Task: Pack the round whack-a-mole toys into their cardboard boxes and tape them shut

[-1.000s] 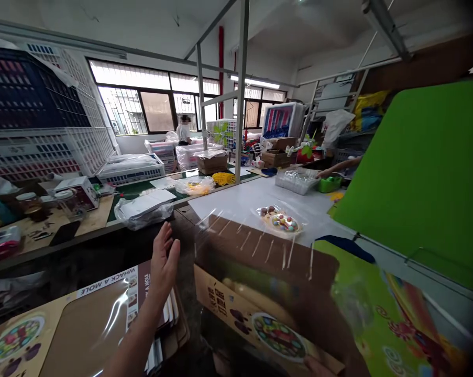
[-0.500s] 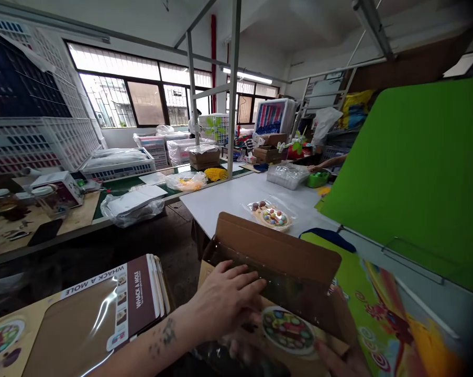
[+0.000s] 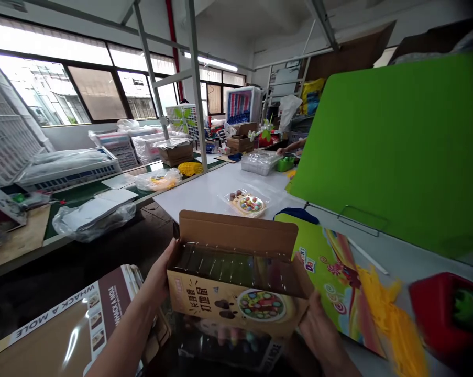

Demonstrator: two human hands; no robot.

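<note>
**Two hands steady an open toy carton**

Both hands hold the printed carton point(image 3: 236, 301) by its ends. The left hand point(image 3: 161, 272) cups the left wall, its fingers hidden behind it, and the right hand point(image 3: 318, 324) clasps the lower right corner. The carton is held in the air just before the table's near edge, with its brown flap point(image 3: 238, 233) standing up and its inside dark. It looks as if the box is being squared open; going on would call for a firm hold at both ends so the walls do not fold. Just to the left lies a stack of flat Whack a Mole cartons point(image 3: 102, 309). Beyond, the white table point(image 3: 197, 196) bears a bagged toy point(image 3: 247, 203), and a green board point(image 3: 389, 152) stands on the right. Large windows point(image 3: 63, 89) light a cluttered workshop.
</note>
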